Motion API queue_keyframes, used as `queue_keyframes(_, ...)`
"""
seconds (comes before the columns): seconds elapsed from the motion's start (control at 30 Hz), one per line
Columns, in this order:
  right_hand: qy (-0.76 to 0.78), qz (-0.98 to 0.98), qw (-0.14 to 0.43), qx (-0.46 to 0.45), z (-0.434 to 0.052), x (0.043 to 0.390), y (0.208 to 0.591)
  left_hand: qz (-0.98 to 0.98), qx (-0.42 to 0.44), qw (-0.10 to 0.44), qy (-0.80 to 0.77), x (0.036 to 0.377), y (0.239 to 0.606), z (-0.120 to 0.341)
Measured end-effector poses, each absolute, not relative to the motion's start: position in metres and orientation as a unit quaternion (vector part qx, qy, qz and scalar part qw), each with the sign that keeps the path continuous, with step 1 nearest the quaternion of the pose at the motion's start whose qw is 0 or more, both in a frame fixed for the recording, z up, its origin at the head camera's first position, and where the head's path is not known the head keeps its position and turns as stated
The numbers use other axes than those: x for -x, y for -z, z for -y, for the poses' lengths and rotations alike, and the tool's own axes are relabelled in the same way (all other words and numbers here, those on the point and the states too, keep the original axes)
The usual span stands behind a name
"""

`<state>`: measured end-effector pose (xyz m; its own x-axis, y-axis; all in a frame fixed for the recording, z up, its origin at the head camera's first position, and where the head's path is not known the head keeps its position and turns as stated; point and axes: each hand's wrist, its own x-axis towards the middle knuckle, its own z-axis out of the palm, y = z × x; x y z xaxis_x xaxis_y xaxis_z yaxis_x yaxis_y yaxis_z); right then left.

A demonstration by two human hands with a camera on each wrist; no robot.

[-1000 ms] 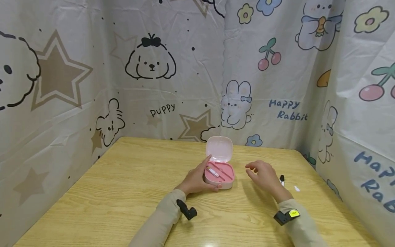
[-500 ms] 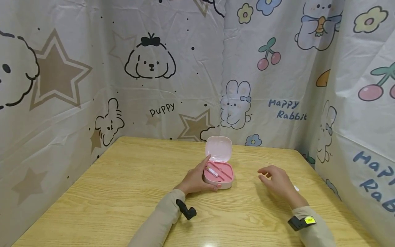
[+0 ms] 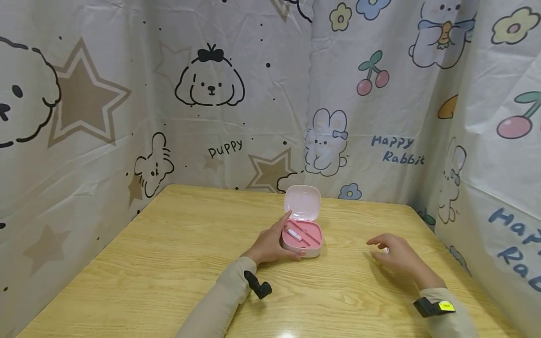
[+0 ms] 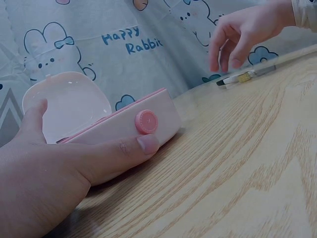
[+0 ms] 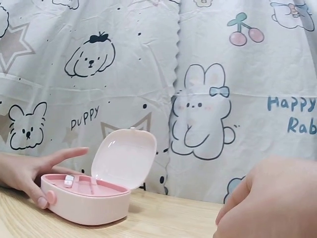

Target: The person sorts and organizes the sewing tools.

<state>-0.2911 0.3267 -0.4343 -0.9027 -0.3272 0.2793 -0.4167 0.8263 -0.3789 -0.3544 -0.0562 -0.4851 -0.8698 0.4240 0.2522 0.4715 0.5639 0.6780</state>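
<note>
The pink case (image 3: 302,239) is sitting open near the middle of the worktop (image 3: 169,263), lid standing up. It is looking light, stiff and smooth, likely to skid, so the low side walls are offering the safest hold. The left hand (image 3: 270,245) is cupping its near side, thumb against the front. The right hand (image 3: 397,256), fingers loosely spread, is hovering over a small brush (image 4: 246,76) lying well apart to the right.

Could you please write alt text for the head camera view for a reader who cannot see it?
A person's left hand grips an open pink case on a wooden table; the right hand hovers to its right, holding nothing. Cartoon-print curtains surround the table.
</note>
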Motion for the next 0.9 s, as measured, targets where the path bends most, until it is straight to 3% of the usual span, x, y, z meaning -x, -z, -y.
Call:
queue_keyframes(0.3, -0.187, 0.961, 0.033, -0.201, -0.3365, 0.2880, 0.4298, 0.886, 0.249, 0.030, 0.390, 0.3521, 0.4822, 0.0561)
queue_keyframes(0.9, -0.176, 0.957, 0.037, -0.227, -0.3327, 0.2898, 0.4366, 0.888, 0.246, 0.028, 0.387, 0.3509, 0.4830, 0.0565)
